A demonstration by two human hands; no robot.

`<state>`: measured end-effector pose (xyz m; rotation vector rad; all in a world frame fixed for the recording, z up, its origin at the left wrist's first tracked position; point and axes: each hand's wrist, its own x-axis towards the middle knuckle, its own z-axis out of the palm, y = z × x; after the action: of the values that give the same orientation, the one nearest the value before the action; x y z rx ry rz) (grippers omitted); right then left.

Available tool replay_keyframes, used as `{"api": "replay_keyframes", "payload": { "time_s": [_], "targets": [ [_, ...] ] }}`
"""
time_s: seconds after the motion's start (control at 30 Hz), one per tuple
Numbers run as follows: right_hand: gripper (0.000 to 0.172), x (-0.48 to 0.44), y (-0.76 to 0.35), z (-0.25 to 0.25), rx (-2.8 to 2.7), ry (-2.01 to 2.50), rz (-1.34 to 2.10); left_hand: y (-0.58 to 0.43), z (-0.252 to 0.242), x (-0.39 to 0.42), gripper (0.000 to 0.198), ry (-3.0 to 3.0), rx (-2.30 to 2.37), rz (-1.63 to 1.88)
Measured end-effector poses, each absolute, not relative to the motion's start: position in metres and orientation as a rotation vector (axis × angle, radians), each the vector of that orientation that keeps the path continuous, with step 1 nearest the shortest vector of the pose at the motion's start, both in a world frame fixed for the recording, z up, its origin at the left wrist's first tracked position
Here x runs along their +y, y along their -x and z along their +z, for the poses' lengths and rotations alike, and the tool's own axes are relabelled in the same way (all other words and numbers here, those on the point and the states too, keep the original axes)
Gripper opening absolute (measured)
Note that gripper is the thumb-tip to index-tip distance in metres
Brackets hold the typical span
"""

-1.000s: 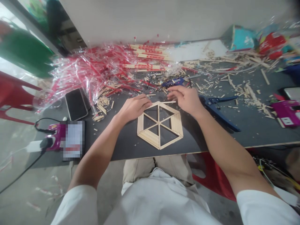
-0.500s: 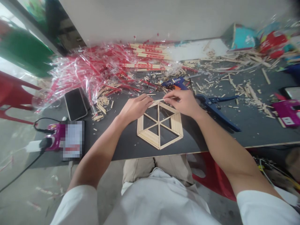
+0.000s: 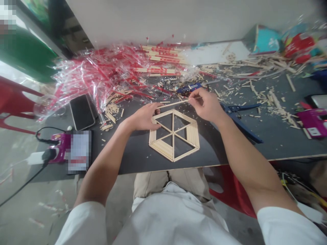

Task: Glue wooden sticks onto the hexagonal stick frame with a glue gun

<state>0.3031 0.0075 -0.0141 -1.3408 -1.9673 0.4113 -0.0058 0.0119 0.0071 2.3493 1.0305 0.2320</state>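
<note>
View: head camera, looking down at both hands; clock directions are taken from the middle of the hexagon, with 12 o'clock away from the person.

Left hand: the left hand (image 3: 144, 117) lies at 11 o'clock on the frame's upper-left corner, fingers lightly curled and palm down; I cannot tell whether it grips the stick.

Right hand: the right hand (image 3: 206, 105) is at 1 o'clock, just above the frame, closed in a pinch on the stick between thumb and fingertips.

Stick: a thin wooden stick (image 3: 173, 103) runs between both hands, just above the frame's top corner, and tilts up toward the right hand.

Frame: a hexagonal stick frame (image 3: 159, 149) lies flat on the dark tabletop (image 3: 127, 160), directly in front of the person, with spokes meeting at its centre and stacked sticks along its edges.

Nearby: a blue glue gun (image 3: 189, 88) lies at 12 o'clock, just beyond the hands. A blue-handled tool (image 3: 240, 117) lies at 2 o'clock, and a black smartphone (image 3: 82, 112) at 10 o'clock.

Further out: red-printed plastic wrappers (image 3: 109, 76) are heaped at 11 o'clock, and wooden offcuts (image 3: 270, 102) are scattered at 2 o'clock.
</note>
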Motion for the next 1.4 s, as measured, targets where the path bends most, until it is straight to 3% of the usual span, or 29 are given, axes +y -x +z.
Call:
{"api": "replay_keyframes", "payload": {
  "time_s": [0.4,0.87,1.4],
  "targets": [
    [0.024,-0.006,-0.296,0.002,-2.29,1.273,0.18,0.011,-0.002,0.018,0.07,-2.284,0.923,0.341],
    [0.021,-0.005,-0.298,0.003,-2.358,1.162,0.604,0.015,0.0,0.024,0.046,-2.039,0.86,0.451],
    [0.02,-0.002,-0.303,0.006,-2.352,1.177,0.737,0.01,-0.001,0.025,0.031,-2.046,1.004,0.455]
  ]
}}
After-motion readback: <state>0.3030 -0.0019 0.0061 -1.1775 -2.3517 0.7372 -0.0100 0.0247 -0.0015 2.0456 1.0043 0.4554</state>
